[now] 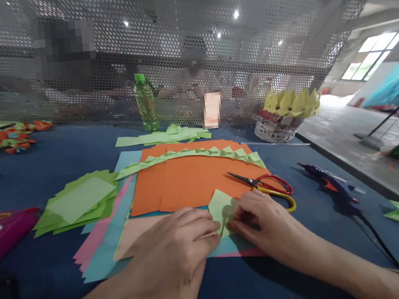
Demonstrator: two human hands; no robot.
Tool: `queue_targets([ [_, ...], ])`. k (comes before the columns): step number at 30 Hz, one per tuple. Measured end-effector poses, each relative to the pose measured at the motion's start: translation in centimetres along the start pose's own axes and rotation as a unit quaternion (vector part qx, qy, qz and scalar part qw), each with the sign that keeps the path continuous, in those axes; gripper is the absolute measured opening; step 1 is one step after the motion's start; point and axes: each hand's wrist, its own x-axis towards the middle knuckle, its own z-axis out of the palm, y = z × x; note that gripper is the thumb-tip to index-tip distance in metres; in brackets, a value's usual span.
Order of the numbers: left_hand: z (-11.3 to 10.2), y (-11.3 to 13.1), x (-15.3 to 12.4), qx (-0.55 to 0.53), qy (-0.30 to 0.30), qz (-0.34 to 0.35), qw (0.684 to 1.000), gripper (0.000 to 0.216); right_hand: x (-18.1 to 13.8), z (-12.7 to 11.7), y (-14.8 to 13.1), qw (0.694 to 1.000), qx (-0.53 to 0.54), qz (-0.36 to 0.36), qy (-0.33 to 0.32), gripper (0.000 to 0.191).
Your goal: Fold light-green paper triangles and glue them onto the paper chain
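My left hand (175,248) and my right hand (263,221) meet at the near edge of a stack of coloured paper sheets, both pinching a small light green paper piece (221,206) between their fingertips. The piece lies partly folded over the orange sheets (188,181). A curved strip of folded green paper triangles (193,155) runs across the top of the orange sheets. Red and yellow handled scissors (270,187) lie just beyond my right hand.
A pile of green paper squares (79,201) sits left. A blue glue gun (330,185) with its cord lies right. A green bottle (145,103), more green paper (164,135) and a basket of yellow folded pieces (284,113) stand by the perforated screen. Pink case (3,232) at far left.
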Motion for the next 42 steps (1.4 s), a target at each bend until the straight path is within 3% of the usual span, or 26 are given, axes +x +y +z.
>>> queue_targets([
  [18,-0.73,0.08,0.44,0.017,0.006,0.043,0.999,0.038,-0.16,0.32,-0.37,1.0,-0.02,0.0,0.02,0.018],
  [29,-0.37,0.01,0.2,0.004,0.023,0.005,1.0,0.031,-0.2,0.36,-0.25,1.0,-0.026,-0.003,0.016,0.018],
  [34,-0.55,0.06,0.34,0.016,-0.036,0.004,0.999,0.042,-0.18,0.28,-0.34,1.0,-0.019,-0.003,0.014,0.018],
  [38,-0.44,0.3,0.66,0.002,-0.09,-0.012,0.996,0.034,-0.22,0.35,-0.29,1.0,-0.017,-0.01,0.023,0.018],
  [42,-0.02,0.31,0.72,0.003,-0.098,-0.014,0.995,0.037,-0.24,0.33,-0.37,1.0,-0.017,-0.007,0.024,0.018],
])
